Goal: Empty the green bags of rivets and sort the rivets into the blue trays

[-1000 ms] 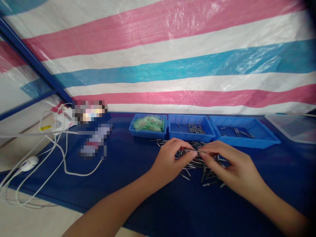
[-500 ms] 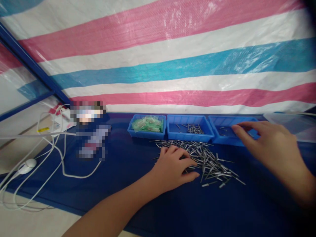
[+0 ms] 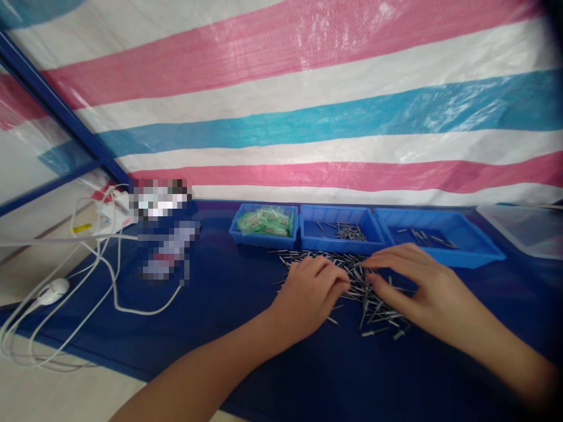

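A loose pile of thin metal rivets point(image 3: 373, 305) lies on the dark blue table in front of three blue bins. My left hand point(image 3: 314, 293) rests at the pile's left part, its fingers curled and pinched together; what they hold, if anything, is hidden. Over the right part of the pile is my right hand point(image 3: 409, 281), thumb and forefinger apart, with nothing visible between them. Some rivets lie in the middle bin point(image 3: 319, 240) and several more in the right bin point(image 3: 466, 256). The left bin point(image 3: 264, 238) holds green-and-clear small bags.
White cables point(image 3: 115, 287) and a white plug point(image 3: 55, 291) lie at the left. A blurred-out object point(image 3: 171, 249) sits left of the bins. At the far right is a clear plastic container point(image 3: 519, 231). Striped sheeting point(image 3: 308, 129) hangs behind.
My right hand has moved left and down from the right bin to the pile, and more rivets show in that bin. My left hand's fingers have closed together.
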